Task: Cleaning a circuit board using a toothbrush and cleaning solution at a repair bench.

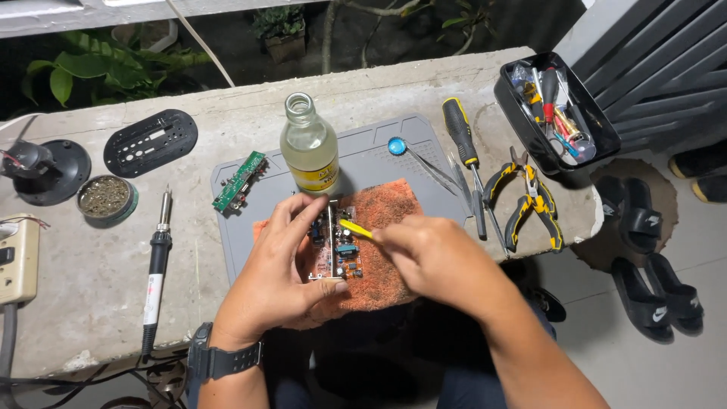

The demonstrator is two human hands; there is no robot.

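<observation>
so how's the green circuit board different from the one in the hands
The green circuit board is narrow and strip-shaped; the brown circuit board is wider and rectangular. The green one lies untouched at the grey mat's left edge, while the brown one sits over an orange cloth, gripped by the left hand as the right hand brings a yellow tool to it. Both carry small components.

Glass bottle (309, 148) stands tight at twelve o'clock of the circuit board (338, 246), pliers (528, 198) crowd three o'clock, while bare table (91, 265) opens toward nine beyond the soldering iron (157, 269).
</observation>
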